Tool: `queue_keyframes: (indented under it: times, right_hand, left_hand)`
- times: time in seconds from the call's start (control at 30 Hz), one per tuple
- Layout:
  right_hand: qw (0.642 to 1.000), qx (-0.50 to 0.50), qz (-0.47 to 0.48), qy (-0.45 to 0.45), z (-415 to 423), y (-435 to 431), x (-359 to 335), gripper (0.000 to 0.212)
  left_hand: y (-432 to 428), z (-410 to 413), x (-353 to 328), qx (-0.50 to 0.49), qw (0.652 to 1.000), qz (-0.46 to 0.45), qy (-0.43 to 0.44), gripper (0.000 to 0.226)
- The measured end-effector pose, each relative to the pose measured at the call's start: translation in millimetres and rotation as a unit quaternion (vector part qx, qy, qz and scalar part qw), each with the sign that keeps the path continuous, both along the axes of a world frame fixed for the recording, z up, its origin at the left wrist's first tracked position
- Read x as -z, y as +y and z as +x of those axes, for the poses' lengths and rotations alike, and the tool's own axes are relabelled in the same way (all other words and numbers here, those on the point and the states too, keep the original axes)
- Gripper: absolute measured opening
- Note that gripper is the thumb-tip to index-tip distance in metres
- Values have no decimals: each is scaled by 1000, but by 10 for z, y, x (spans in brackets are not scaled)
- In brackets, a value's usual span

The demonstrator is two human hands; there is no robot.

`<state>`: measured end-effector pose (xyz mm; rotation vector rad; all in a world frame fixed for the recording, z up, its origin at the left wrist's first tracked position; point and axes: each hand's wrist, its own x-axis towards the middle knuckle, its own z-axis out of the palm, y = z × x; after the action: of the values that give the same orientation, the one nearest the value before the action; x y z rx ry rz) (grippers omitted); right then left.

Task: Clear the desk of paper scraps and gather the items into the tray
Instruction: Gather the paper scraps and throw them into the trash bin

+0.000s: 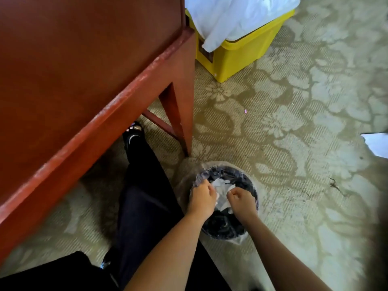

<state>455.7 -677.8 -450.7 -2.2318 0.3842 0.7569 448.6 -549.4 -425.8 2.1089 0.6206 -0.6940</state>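
Note:
A round black waste bin (222, 225) lined with a clear plastic bag stands on the carpet beside the desk leg. Both my hands are over its mouth. My left hand (202, 199) and my right hand (241, 201) have curled fingers, and crumpled white paper scraps (223, 189) lie between them. The fingers seem to pinch the paper, though the contact is partly hidden. The reddish-brown wooden desk (69, 80) fills the upper left. No tray is in view.
A yellow plastic box (241, 53) holding white plastic or cloth stands behind the desk corner. One white paper sheet (376, 143) lies on the patterned carpet at the right edge. A small pink scrap (245, 111) lies on the floor. My dark-trousered leg (144, 185) reaches under the desk.

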Motion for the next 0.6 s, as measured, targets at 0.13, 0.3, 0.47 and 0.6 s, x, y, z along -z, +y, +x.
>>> queue_keyframes:
  times: [0.13,0.3,0.47,0.6]
  right_hand:
    - [999,-5,-21,39,-4,-5,125,30]
    - [997,5,-5,80,-18,9,208,29]
    - [997,-46,-12,61,25,17,124,31]
    - [996,-71,-15,55,77,10,-31,33]
  left_hand:
    - [-21,73,113,43,998,-25,30,17]
    - [-54,151,251,78,985,-101,117,41]
    - [-57,110,257,151,973,-89,153,51]
    - [7,70,188,183,973,-50,135,51]
